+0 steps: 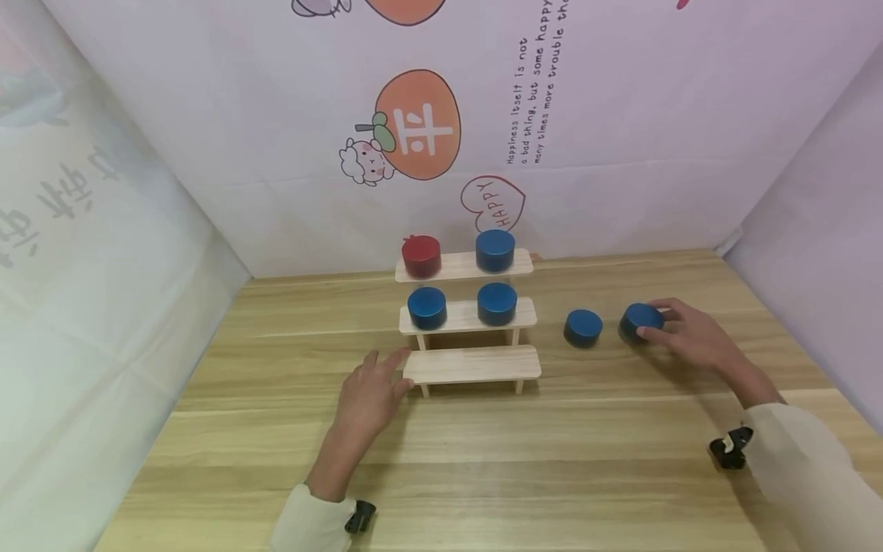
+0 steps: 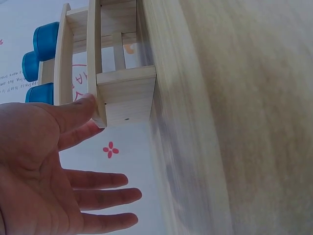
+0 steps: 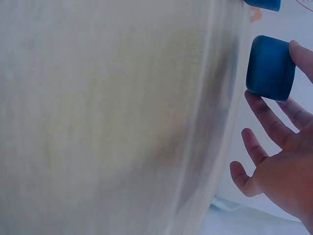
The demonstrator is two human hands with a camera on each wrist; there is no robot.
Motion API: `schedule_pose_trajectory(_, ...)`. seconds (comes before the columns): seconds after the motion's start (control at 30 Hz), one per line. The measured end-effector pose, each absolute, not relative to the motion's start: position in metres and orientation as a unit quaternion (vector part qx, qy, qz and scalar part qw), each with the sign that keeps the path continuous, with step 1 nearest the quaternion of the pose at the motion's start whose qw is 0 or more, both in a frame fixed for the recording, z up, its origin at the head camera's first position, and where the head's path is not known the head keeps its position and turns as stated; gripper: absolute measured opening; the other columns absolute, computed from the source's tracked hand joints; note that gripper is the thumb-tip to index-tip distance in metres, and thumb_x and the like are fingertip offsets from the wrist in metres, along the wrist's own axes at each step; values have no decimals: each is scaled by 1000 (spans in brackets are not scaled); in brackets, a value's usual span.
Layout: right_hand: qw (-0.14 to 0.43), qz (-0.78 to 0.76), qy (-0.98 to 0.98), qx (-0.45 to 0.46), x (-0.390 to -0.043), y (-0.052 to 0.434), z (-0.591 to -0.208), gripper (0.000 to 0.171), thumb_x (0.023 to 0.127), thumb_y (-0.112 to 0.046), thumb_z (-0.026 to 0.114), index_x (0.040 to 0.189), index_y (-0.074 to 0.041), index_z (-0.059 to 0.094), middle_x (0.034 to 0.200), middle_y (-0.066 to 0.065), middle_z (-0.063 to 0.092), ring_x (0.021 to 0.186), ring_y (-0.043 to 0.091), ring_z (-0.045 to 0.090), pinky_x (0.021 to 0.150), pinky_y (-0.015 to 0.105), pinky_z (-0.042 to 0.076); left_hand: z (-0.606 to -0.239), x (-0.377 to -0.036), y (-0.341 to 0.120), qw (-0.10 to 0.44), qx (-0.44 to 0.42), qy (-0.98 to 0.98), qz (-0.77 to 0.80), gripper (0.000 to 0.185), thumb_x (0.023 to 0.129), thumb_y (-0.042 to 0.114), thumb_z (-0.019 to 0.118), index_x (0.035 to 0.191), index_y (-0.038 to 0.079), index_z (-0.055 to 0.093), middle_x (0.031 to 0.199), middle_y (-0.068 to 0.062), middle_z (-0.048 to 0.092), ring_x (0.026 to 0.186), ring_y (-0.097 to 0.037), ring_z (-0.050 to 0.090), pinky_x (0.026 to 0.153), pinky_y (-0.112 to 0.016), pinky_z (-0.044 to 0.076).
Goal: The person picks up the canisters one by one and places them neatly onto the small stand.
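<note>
A three-tier wooden shelf point(image 1: 472, 363) stands mid-table. Its top tier bears a red cylinder point(image 1: 421, 255) and a blue cylinder point(image 1: 495, 250); the middle tier carries two blue cylinders point(image 1: 427, 307); the bottom tier is bare. My left hand point(image 1: 389, 369) lies open with straight fingers, its thumb point(image 2: 78, 108) touching the left end of the bottom tier point(image 2: 128, 95). To the right of the shelf, my right hand point(image 1: 661, 323) pinches a blue cylinder point(image 1: 636, 316) resting on the table, thumb in front and fingers behind point(image 3: 268, 63). Another blue cylinder point(image 1: 582, 328) sits just left of it.
The wooden table point(image 1: 483, 475) is enclosed by white cloth walls at the left point(image 1: 90, 307), the back point(image 1: 621, 153) and the right point(image 1: 821, 253). Bare tabletop stretches in front of the shelf and hands.
</note>
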State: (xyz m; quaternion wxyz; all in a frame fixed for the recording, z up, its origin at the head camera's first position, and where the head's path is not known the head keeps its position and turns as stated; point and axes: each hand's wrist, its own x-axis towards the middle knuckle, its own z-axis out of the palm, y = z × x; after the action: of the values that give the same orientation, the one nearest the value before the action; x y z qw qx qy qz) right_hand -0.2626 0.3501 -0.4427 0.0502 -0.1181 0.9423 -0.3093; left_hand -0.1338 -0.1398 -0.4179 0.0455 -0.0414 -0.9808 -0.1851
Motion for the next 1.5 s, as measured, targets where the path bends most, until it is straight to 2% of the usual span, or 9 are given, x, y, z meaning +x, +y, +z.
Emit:
schedule_pose_trajectory(0.33,47,-328,937,-108,-251,344,-429,75,99,-44,60,147,7,34,137,44,41,124,62,38,90,75,35,-419,-135,-140,52,-47,-979,-189,48,91,24,74,136,11,62,133,-36,53,118,-52,55,92,-62,48)
schedule_pose_trajectory(0.83,-4,-300,944,-134,-235,318,-402,71,97,-40,65,143,8,40,128,44,50,118,61,46,88,73,40,-414,-137,-140,36,-36,-980,-193,48,92,22,75,137,12,62,134,-33,54,120,-51,54,93,-62,48)
schedule_pose_trajectory(1.5,-21,-287,941,-178,-217,278,-378,63,94,-38,70,136,4,51,121,38,59,116,56,50,88,72,40,-412,-137,-139,35,-34,-979,-197,48,91,22,76,135,11,63,135,-33,53,120,-51,54,94,-61,47)
